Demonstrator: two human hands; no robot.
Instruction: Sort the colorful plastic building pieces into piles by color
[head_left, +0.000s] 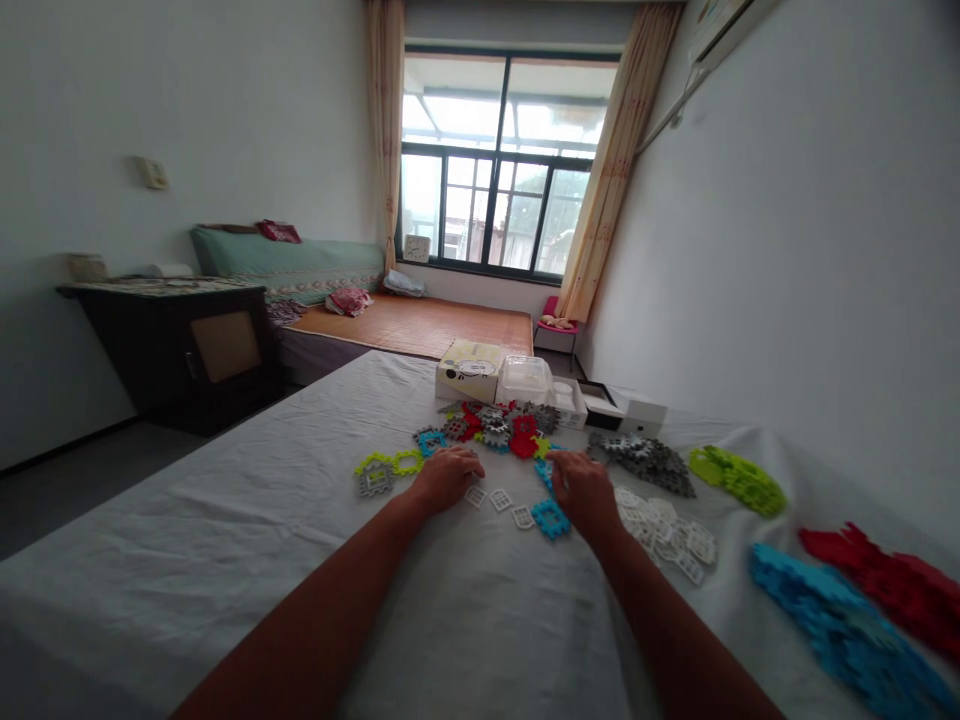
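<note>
My left hand (448, 478) rests low over the cloth with its fingers loosely bent and apart, and nothing shows in it. Close by its fingertips lie white window-shaped pieces (500, 499), and a blue interlocking building piece (431, 442) sits just behind it. My right hand (583, 488) is curled, its fingertips at the edge of another blue building piece (544, 476), partly covered by the hand. A yellow-green piece (541, 447) touches the far end of that spot. Nearer me lies a blue square frame (551, 519). Grey and yellow-green frames (375, 478) lie left of my left hand.
Behind the hands is a mixed heap of red and grey pieces (495, 425). A yellow-white box (469, 372) and a clear plastic container (525, 377) stand at the back. To the right are piles of grey (645, 462), white (664, 530), yellow-green (739, 480), blue (847, 620) and red pieces (885, 580).
</note>
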